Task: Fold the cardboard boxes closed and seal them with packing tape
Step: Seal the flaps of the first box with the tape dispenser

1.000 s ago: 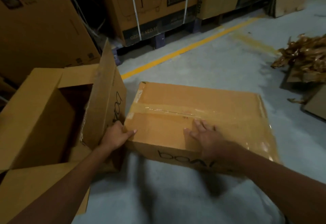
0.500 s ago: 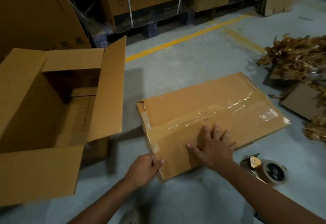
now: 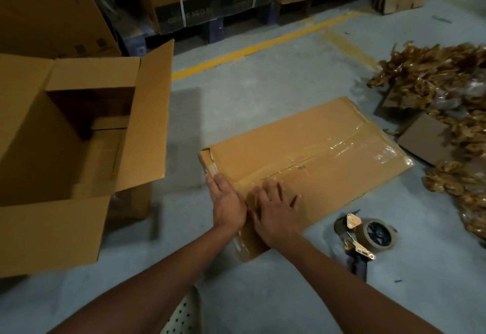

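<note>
**STATUS: FIRST BOX SEALED, SECOND BOX PENDING**

The closed cardboard box (image 3: pixel 328 133) lay on the concrete floor (image 3: pixel 236 91), in front of the person and slightly to the right. Its top flaps were folded shut, and a strip of clear packing tape (image 3: pixel 342 147) ran along the centre seam from the near-left end to the far-right end.

Both hands rested on the near-left end of this box. The left hand (image 3: pixel 227 202) lay flat along the end edge with its fingers straight, grasping nothing. The right hand (image 3: pixel 277 210) was spread palm-down on the taped seam just beside it, fingers splayed and likewise grasping nothing. This posture suggested the tape end was being pressed down and smoothed (a finishing action, not a fresh application).

The tape dispenser (image 3: pixel 368 236) lay on the floor near the right forearm, apart from the box and unheld.

To the left stood a larger open box (image 3: pixel 150 112) with its four top flaps raised. No tape was visible on those flaps.

Judged progress: one box was folded and sealed or nearly so. The open box was left to be folded closed and taped.

Further out, a heap of crumpled brown waste (image 3: pixel 434 89) lay to the right, and a yellow floor line (image 3: pixel 263 47) ran beyond.
</note>
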Tool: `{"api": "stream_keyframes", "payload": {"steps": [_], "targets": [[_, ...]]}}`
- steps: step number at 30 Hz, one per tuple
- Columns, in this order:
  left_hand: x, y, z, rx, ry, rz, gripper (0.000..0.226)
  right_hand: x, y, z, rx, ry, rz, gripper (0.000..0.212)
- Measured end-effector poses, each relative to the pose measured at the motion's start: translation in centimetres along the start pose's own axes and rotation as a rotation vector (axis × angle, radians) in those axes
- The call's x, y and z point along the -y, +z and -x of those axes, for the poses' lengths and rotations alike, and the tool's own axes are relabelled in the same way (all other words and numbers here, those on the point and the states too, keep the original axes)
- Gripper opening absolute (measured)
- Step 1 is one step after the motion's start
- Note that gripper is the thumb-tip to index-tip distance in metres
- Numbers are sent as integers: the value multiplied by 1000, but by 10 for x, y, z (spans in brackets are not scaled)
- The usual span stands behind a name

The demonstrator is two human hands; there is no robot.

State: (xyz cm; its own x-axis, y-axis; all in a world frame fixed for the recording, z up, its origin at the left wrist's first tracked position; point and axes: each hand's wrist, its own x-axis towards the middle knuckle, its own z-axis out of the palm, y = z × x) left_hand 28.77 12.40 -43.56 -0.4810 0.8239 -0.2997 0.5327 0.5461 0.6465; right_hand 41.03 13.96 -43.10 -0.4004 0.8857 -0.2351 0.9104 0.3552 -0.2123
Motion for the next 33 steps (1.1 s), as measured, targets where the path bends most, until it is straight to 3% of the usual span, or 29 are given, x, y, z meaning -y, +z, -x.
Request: {"api": "stream_keyframes", "payload": {"steps": [3, 7, 11, 17, 19, 23, 26, 30, 33], "targets": [[-19, 23, 29, 3, 34, -274, 68, -24, -1, 21, -10, 22, 13, 48], [-28, 40, 30, 135, 476, -657, 64, -49, -3, 43, -96, 16, 13, 50], [-52, 53, 24, 312, 597, -685, 59, -74, 0, 57, -239, 170, -23, 42], [-103, 102, 19, 347, 791, -659, 61, -141, 21, 69, -565, 632, -328, 26], [-113, 120, 15, 336, 849, -657, 62, -176, 38, 71, -451, 871, -470, 28], [-111, 144, 11, 214, 865, -569, 62, -237, 85, 86, 13, 1231, -689, 44], [-106, 151, 11, 149, 854, -513, 65, -261, 114, 93, 91, 1266, -783, 38], [-104, 143, 11, -60, 769, -436, 44, -267, 119, 85, 87, 1267, -991, 29], [-105, 135, 12, -33, 721, -476, 43, -267, 105, 78, 75, 1284, -1268, 19]]}}
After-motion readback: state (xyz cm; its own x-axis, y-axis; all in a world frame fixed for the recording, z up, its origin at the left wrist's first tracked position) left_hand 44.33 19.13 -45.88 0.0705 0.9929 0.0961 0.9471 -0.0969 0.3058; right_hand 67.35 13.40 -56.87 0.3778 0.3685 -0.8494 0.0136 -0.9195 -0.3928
